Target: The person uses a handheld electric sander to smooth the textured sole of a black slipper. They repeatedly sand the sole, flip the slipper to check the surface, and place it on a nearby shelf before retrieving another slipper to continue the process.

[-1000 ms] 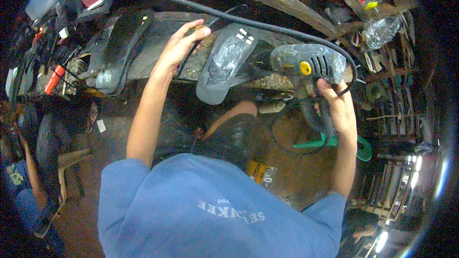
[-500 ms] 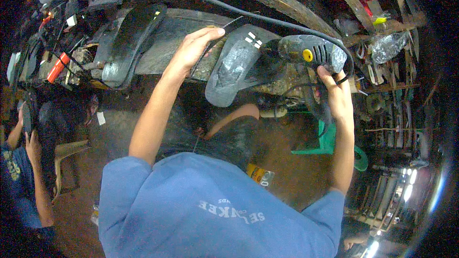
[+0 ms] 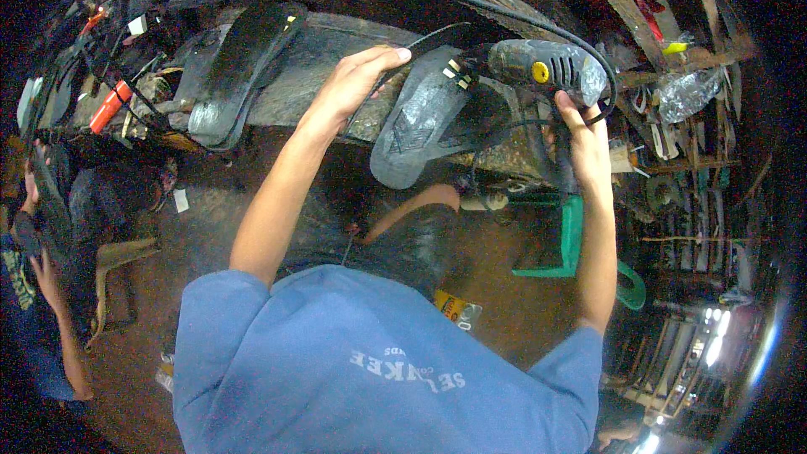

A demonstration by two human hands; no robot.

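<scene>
My left hand (image 3: 366, 80) is closed on a thin dark strip (image 3: 437, 32) at the bench (image 3: 307, 63). Just right of it, a grey sole-shaped piece (image 3: 410, 130) with small pale tabs near its top slants over the bench edge. My right hand (image 3: 582, 130) grips a grey power tool (image 3: 530, 63) with a yellow dial and side vents, its dark front end pointing left above the sole. A black cable loops over the tool and past my right hand.
Dark soles (image 3: 244, 67) and an orange cylinder (image 3: 109, 107) lie to the left. A green plastic object (image 3: 570, 235) is below the tool. Wooden beams, plastic bags (image 3: 689, 92) and racks fill the back and right. A co-worker's arm (image 3: 63, 319) shows at the far left.
My left hand has moved right along with the strip. The tool in my right hand has risen slightly. At the far left, the co-worker's hands have shifted around a dark piece.
</scene>
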